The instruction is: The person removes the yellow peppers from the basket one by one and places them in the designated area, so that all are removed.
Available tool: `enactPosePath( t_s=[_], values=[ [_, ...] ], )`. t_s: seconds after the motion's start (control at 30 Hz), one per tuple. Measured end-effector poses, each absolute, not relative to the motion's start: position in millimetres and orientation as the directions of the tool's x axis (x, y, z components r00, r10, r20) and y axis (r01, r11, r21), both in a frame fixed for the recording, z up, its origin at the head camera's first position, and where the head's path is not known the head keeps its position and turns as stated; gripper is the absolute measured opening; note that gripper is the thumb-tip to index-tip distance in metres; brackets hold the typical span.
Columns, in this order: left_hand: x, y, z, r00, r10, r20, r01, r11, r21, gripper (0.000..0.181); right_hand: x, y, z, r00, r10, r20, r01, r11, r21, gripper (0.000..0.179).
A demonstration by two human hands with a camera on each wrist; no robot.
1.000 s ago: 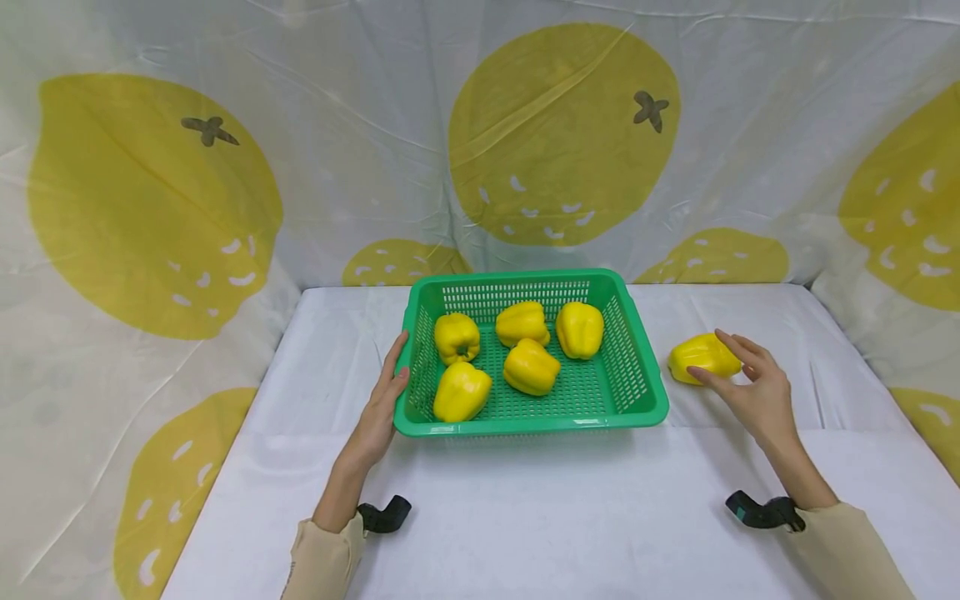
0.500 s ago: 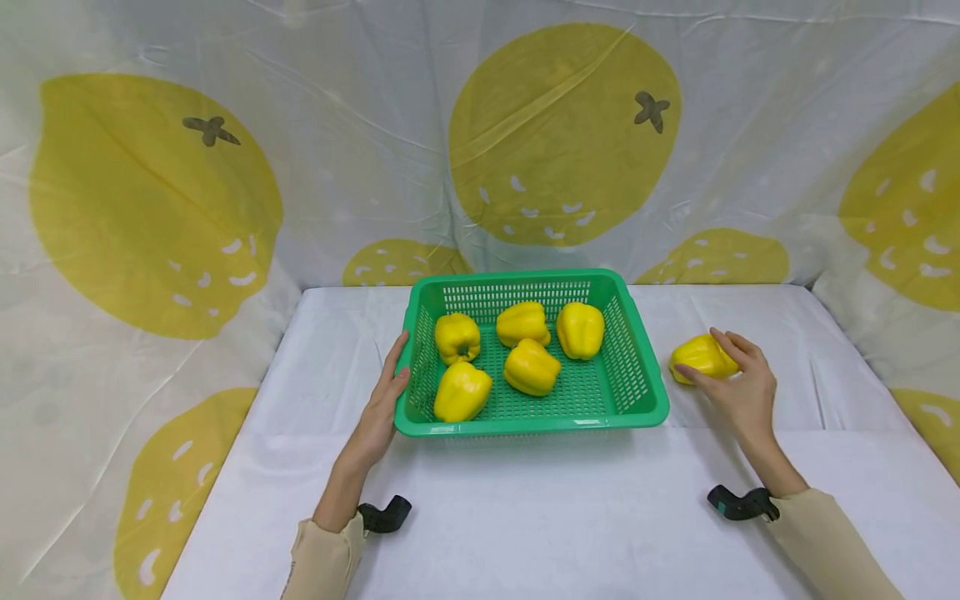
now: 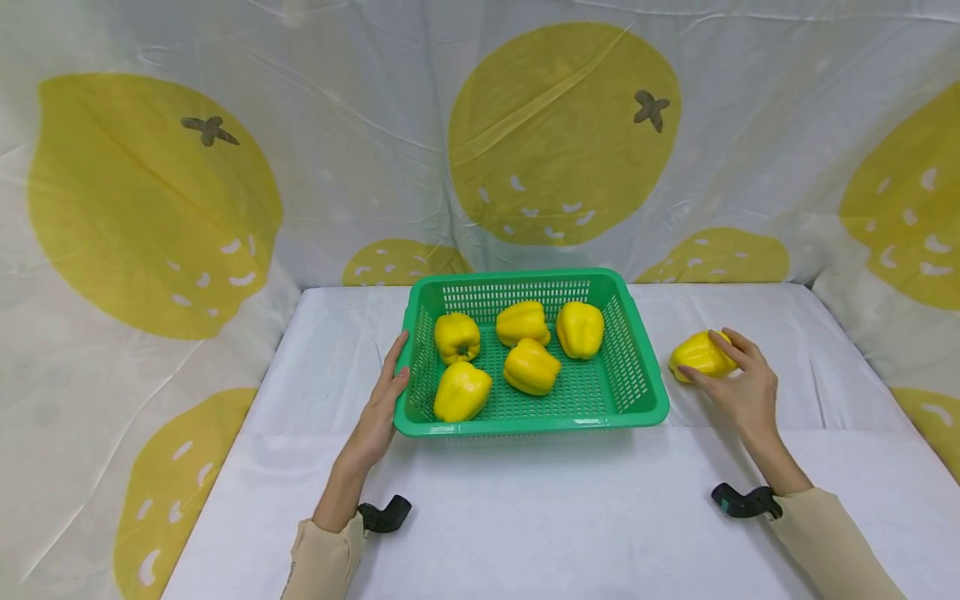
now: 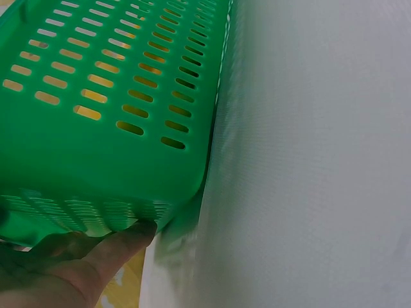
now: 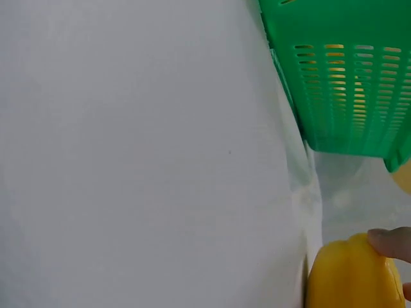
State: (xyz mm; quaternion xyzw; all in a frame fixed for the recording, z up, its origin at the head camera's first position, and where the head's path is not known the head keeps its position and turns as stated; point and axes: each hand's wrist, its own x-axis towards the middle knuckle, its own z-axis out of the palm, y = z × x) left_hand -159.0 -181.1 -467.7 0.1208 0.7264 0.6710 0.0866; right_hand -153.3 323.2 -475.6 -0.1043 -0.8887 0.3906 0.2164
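A yellow bell pepper (image 3: 697, 357) lies on the white cloth to the right of a green plastic basket (image 3: 525, 427). My right hand (image 3: 750, 395) pinches it, the thumb on its near side and the fingers over its far end. In the right wrist view the thumb touches the bell pepper (image 5: 350, 276); most of that hand is out of frame. My left hand (image 3: 377, 417) rests against the basket's left side with fingers fairly straight. The left wrist view shows its thumb (image 4: 125, 247) touching the outer wall. Several yellow bell peppers (image 3: 531, 367) lie inside the basket.
White cloth (image 3: 540, 517) covers the table under everything. A white curtain (image 3: 360, 150) with large lemon prints hangs behind and at both sides. Each wrist bears a black camera mount (image 3: 386, 514).
The right hand has shifted left and closed in around the bell pepper, its thumb now further along the near side. The left hand and the basket have stayed in place.
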Motion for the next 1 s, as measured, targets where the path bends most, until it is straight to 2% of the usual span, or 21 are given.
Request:
enactPosePath(
  t_s=[0.2,0.5,0.8,1.0],
  values=[
    [-159,-181,-467,-0.954,0.297,0.036,0.057,0.065,0.996,0.055,-155,335,-474,-0.924,0.241,0.296,-0.045,0.703,-0.710,0.068],
    [-158,-182,-467,-0.956,0.292,0.037,0.061,0.075,0.995,0.055,-163,362,-467,-0.977,-0.020,0.211,-0.165,0.700,-0.695,0.068],
    [-159,-182,-468,-0.956,0.291,0.034,0.057,0.071,0.996,0.055,-169,387,-456,-0.983,-0.176,0.051,-0.161,0.696,-0.700,0.069],
    [-159,-181,-467,-0.958,0.287,0.025,0.048,0.074,0.996,0.055,-170,396,-455,-0.959,-0.275,0.073,-0.244,0.664,-0.707,0.067]
  ],
)
